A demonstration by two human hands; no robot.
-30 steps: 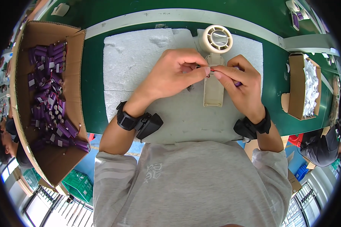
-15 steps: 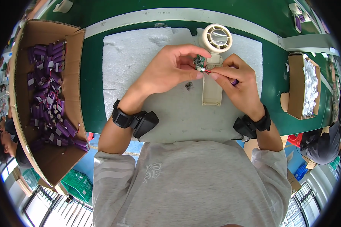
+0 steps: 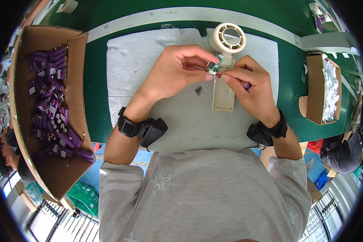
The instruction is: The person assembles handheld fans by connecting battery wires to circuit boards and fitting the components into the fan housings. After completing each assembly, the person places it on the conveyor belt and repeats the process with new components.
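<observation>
The small circuit board (image 3: pixel 214 65) is green, its thin wires (image 3: pixel 218 74) show red, the cylindrical cell (image 3: pixel 247 85) purple, the round-headed plastic housing (image 3: pixel 223 94) cream, the tabletop (image 3: pixel 99 88) green.

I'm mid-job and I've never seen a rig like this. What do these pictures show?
No machine: a person works bare-handed. The camera, worn on the head, looks down; its wide lens bends straight edges. The left hand holds a green board; the right hand pinches thin wires beside it and also holds a purple cell. Beneath them, a cream casing lies on pale padding over a green table. A box of purple cells stands at left, a smaller box of white pieces at right.
</observation>
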